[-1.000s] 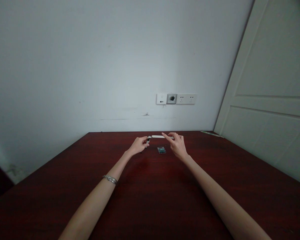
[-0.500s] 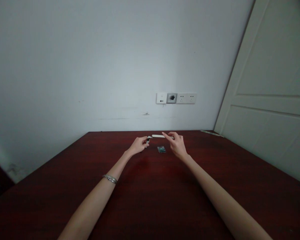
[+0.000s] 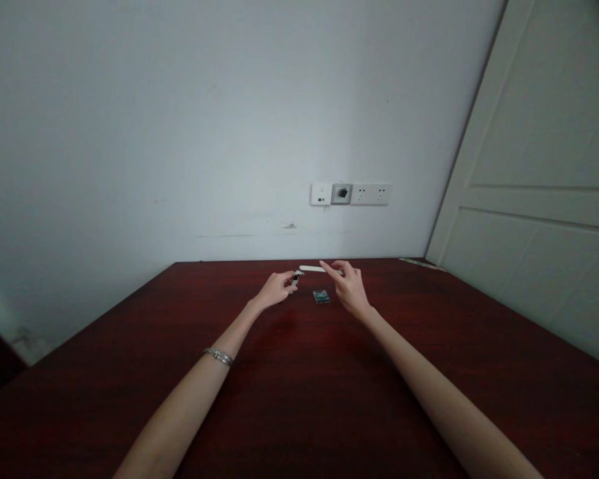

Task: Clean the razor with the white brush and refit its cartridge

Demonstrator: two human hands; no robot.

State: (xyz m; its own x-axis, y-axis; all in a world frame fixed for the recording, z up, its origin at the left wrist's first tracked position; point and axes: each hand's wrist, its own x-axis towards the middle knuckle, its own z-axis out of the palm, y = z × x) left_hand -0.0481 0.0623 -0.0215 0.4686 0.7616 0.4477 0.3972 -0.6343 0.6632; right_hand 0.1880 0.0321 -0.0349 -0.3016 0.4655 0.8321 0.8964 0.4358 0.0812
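My left hand [image 3: 274, 290] is closed around a small tool [image 3: 295, 279] with a silver head, a dark band and a pale handle, held upright. Its exact kind is too small to make out. My right hand [image 3: 348, 286] grips a slim, flat white stick [image 3: 311, 269], the index finger laid along it. The stick's left tip is right by the top of the silver head; whether they touch I cannot tell. Between and below the hands, a small clear case [image 3: 322, 297] with something dark green inside lies flat on the table.
Everything is on a dark red-brown wooden table [image 3: 299, 399]. Its far edge meets a pale wall with a row of sockets [image 3: 371, 194]. A thin pale strip [image 3: 420, 264] lies near the back right corner, beside a white panelled door [image 3: 539, 219].
The white stick and my right hand have shifted slightly left, bringing the tip over the silver head. My left hand stays nearly still. The view has tilted a touch.
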